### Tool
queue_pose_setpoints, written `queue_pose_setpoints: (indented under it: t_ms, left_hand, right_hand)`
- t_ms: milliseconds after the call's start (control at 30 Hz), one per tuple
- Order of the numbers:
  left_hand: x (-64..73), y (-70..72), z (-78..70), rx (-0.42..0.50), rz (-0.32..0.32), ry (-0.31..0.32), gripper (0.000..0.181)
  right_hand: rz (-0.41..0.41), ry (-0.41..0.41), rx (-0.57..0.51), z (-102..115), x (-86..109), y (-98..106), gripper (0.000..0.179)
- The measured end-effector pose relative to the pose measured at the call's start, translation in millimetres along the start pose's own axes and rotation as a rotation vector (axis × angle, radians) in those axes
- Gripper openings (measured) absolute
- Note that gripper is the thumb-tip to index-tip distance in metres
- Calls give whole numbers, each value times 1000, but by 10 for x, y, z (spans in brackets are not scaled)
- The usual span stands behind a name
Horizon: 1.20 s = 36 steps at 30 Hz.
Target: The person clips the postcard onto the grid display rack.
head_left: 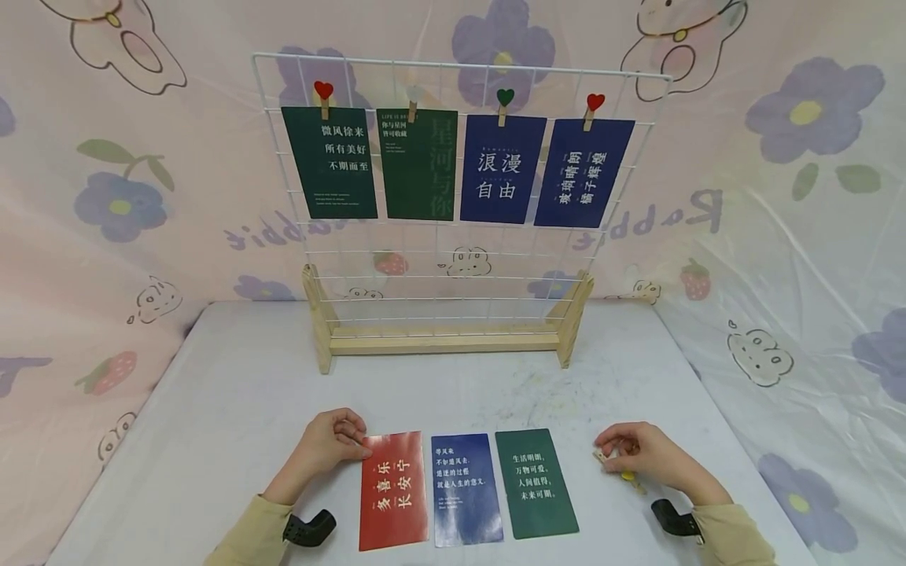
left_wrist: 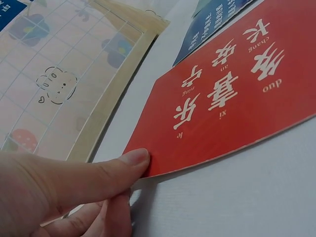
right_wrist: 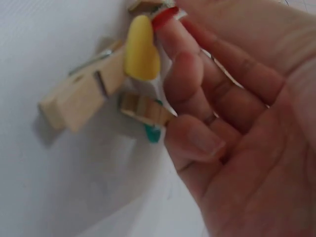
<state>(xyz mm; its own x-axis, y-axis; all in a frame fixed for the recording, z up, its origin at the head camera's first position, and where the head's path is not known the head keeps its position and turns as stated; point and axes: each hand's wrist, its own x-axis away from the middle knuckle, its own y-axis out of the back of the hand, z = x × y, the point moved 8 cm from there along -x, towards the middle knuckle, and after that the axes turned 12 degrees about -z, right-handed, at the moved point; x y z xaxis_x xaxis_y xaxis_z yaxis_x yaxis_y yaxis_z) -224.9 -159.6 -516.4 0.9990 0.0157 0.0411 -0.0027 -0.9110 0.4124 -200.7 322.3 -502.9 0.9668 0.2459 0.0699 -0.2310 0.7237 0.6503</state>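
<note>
My left hand (head_left: 329, 442) pinches the upper left corner of a red card (head_left: 393, 491), thumb on top and fingers beneath. In the left wrist view that corner is raised off the white surface under the thumb (left_wrist: 136, 157). My right hand (head_left: 640, 452) is low at the right with its fingers curled, the thumb and index finger at a small wooden clothespin (right_wrist: 148, 109) with a green heart. A clothespin with a yellow heart (right_wrist: 141, 48) lies beside the fingertips. A red heart (right_wrist: 165, 18) shows by another finger, its clothespin partly hidden.
A blue card (head_left: 467, 491) and a green card (head_left: 536, 483) lie right of the red one on the white table (head_left: 212, 377). Behind stands a white wire grid on a wooden base (head_left: 446, 343), with two green and two blue cards hung by heart clothespins.
</note>
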Motion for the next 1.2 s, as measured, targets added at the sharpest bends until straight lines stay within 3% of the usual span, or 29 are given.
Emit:
queue_pose_setpoints:
  t_ms: [467, 633, 900, 1200]
  left_hand:
    - [11, 1, -8, -30, -26, 10, 33]
    - [10, 1, -10, -34, -29, 20, 33]
    - [10, 5, 1, -31, -25, 28, 33]
    - [17, -3, -19, -1, -2, 6, 32]
  right_hand:
    - [63, -5, -105, 56, 16, -67, 31]
    - [38, 13, -43, 73, 2, -78, 24]
    - [-69, 95, 54, 125, -117, -55, 19]
    - [-60, 127, 52, 119, -179, -117, 21]
